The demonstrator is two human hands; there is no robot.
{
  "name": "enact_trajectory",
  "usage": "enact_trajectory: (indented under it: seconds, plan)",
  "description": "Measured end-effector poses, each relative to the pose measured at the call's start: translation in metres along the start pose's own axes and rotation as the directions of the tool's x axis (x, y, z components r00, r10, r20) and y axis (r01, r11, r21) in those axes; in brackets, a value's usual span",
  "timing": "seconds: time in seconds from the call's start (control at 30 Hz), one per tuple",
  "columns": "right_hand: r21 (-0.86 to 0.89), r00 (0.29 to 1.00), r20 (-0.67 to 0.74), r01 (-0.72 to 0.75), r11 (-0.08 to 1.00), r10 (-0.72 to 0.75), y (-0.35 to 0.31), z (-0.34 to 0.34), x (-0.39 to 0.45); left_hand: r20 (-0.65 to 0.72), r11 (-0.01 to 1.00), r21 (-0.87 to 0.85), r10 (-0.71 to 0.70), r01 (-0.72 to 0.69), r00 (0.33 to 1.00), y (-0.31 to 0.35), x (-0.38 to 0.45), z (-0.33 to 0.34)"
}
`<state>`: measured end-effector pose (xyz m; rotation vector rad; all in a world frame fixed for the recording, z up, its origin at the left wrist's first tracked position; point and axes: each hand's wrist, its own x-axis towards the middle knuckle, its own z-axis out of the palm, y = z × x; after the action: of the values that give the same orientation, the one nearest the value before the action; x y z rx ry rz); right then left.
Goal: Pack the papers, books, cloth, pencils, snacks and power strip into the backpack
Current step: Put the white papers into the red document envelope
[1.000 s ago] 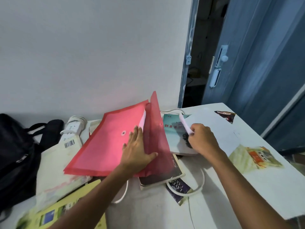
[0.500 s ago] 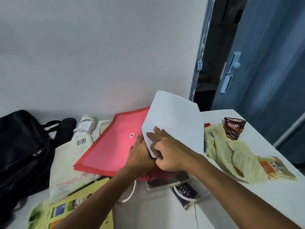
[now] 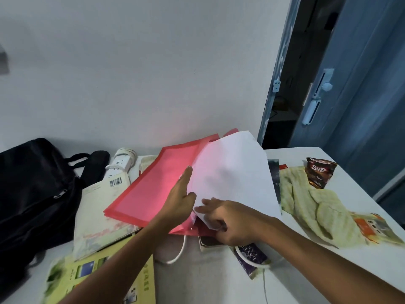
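Left hand [image 3: 178, 199] flat on translucent red plastic folder [image 3: 153, 185], centre frame on table [image 3: 219, 279]; right hand [image 3: 228, 222] pinching white paper sheet [image 3: 232, 178], long axis slanting up-right from folder mouth. Black fabric backpack [image 3: 32, 194] far left, nearer left hand.

Backpack [image 3: 32, 194] left of folder [image 3: 157, 185]; cloth [image 3: 315, 207] right of it.

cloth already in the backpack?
No, the pale yellow-green cloth lies spread on the white table at the right, far from the black backpack at the left.
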<state>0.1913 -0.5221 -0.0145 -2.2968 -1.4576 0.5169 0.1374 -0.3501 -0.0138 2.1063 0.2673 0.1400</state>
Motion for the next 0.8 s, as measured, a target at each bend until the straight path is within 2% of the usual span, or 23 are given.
enact_trajectory:
  seconds: [0.1, 0.2, 0.4, 0.53, 0.6, 0.67, 0.77, 0.8]
  plan:
    - [-0.054, 0.999, -0.003, 0.043, 0.998, -0.044, -0.002, 0.000, 0.012, 0.002, 0.996, -0.086, 0.001, -0.001, 1.000, 0.001, -0.002, -0.001]
    - [-0.069, 1.000, 0.003, 0.022, 0.997, -0.022, -0.004, -0.010, 0.027, 0.005, 0.989, -0.151, 0.004, -0.004, 1.000, 0.003, -0.003, -0.003]
    - [-0.322, 0.977, 0.209, 0.023, 0.946, 0.048, -0.011, -0.013, 0.049, -0.007, 0.975, -0.220, -0.016, 0.014, 1.000, 0.007, -0.007, -0.010]
    - [-0.329, 0.959, 0.267, -0.003, 0.944, 0.096, -0.026, -0.012, 0.058, 0.015, 0.968, -0.251, -0.013, 0.017, 1.000, 0.009, -0.009, -0.014]
    - [-0.301, 0.944, 0.313, -0.005, 0.953, 0.104, -0.035, -0.008, 0.064, 0.024, 0.972, -0.235, -0.015, 0.020, 1.000, 0.013, -0.012, -0.014]
    - [-0.195, 0.945, 0.309, -0.049, 0.980, 0.108, -0.045, -0.003, 0.072, 0.027, 0.974, -0.227, -0.008, 0.014, 1.000, 0.018, -0.014, -0.013]
    - [0.028, 0.960, 0.176, -0.228, 0.973, 0.220, -0.050, -0.004, 0.079, -0.003, 0.974, -0.228, -0.012, 0.011, 1.000, 0.021, -0.013, -0.016]
    - [0.098, 0.973, 0.099, -0.217, 0.971, 0.208, -0.052, -0.006, 0.078, -0.019, 0.974, -0.227, -0.016, 0.012, 1.000, 0.022, -0.012, -0.019]
